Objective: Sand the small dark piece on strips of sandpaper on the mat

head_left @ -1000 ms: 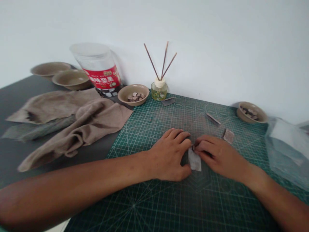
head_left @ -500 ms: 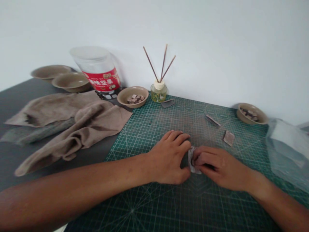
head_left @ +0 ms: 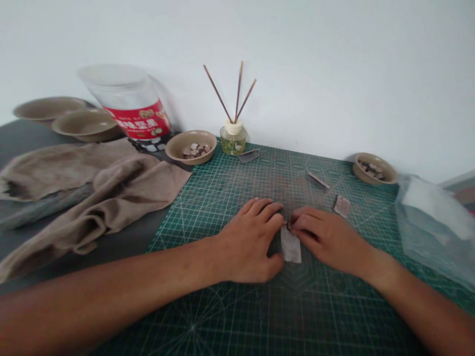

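Just left of the grip it's a bare left hand [head_left: 252, 247], broad across the back, with slim fingers and a sturdy thumb; farther back, a smooth, bare left forearm [head_left: 129, 287] thickens away from the wrist. At the grip, a bare right hand [head_left: 326, 237], rounded knuckles, then a narrow wrist [head_left: 382, 267] and bare right forearm [head_left: 415, 296].

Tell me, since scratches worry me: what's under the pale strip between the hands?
The green cutting mat shows around the pale strip; anything directly beneath the strip is covered. The right hand hides part of its far end.
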Demonstrator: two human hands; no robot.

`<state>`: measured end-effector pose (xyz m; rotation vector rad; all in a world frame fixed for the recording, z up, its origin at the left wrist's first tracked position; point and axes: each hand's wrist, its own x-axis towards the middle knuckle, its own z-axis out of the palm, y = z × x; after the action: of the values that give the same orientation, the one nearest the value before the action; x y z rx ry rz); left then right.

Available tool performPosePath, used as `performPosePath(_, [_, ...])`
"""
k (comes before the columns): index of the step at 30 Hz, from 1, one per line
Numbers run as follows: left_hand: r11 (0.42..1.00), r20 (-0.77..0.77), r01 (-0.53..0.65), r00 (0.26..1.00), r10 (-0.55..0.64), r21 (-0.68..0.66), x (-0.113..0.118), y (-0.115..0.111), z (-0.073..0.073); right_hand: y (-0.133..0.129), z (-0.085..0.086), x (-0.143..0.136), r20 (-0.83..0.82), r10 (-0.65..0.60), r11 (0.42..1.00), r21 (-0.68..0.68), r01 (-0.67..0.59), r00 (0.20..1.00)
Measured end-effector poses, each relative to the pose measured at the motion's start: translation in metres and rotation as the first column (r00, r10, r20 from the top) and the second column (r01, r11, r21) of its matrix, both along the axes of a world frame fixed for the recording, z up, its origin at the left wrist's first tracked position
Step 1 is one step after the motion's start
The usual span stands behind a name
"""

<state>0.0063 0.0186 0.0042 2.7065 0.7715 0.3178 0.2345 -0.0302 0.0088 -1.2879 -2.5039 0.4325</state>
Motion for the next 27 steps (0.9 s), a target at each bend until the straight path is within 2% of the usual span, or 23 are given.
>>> performPosePath(2, [1.0,0.0,0.003,1.0,-0.003,-0.001,-0.0001,0.0002,0.0002,-0.0013,0.0026,0.0005,-0.005,0.015,0.998,-0.064,-0.015,1.0])
performPosePath(5, [1.0,-0.008,0.018,1.0,-0.019,-0.013,-0.0002,0.0003,0.0007,-0.0065,0.0042,-0.0028,0.008,0.109,0.987,-0.122,-0.107,0.994])
performPosePath(7, [1.0,-0.01,0.016,1.0,-0.016,-0.017,-0.0005,0.0004,0.0007,-0.008,0.0036,-0.0051,0.018,0.065,0.994,-0.092,-0.063,0.998])
performPosePath(10, [1.0,-0.007,0.004,1.0,-0.004,-0.014,-0.0008,0.0004,0.0002,-0.0069,0.0037,-0.0042,0.019,-0.087,0.995,-0.055,0.088,0.996])
performPosePath(11, [1.0,-0.004,0.005,1.0,-0.005,-0.013,-0.0008,0.0004,0.0002,-0.0068,0.004,-0.0036,0.021,-0.094,0.993,-0.067,0.095,0.995])
performPosePath(15, [1.0,-0.004,0.023,1.0,-0.023,0.001,-0.0005,0.0,0.0008,-0.008,0.0017,-0.0056,-0.005,0.023,0.991,-0.133,-0.024,1.0])
performPosePath(18, [1.0,-0.012,0.018,1.0,-0.018,0.016,-0.0003,-0.0001,0.0005,-0.0044,-0.0006,-0.0058,-0.041,-0.061,0.997,-0.05,0.059,0.997])
performPosePath(20, [1.0,-0.01,0.005,1.0,-0.005,0.02,-0.0004,0.0,-0.0001,-0.0013,0.0007,-0.0029,-0.046,-0.095,0.994,-0.061,0.092,0.994])
performPosePath(24, [1.0,-0.006,0.018,1.0,-0.018,0.013,-0.0005,0.0002,-0.0005,-0.0017,0.0028,-0.0012,-0.084,0.055,0.976,-0.207,-0.072,0.995])
performPosePath(25, [1.0,-0.006,0.023,1.0,-0.023,0.008,-0.0005,0.0001,-0.0004,-0.002,0.0018,-0.0021,-0.093,0.076,0.975,-0.201,-0.093,0.993])
performPosePath(27, [1.0,-0.007,0.019,1.0,-0.019,0.001,-0.0005,-0.0001,0.0001,-0.001,-0.0006,-0.003,-0.088,0.037,0.99,-0.129,-0.048,0.995])
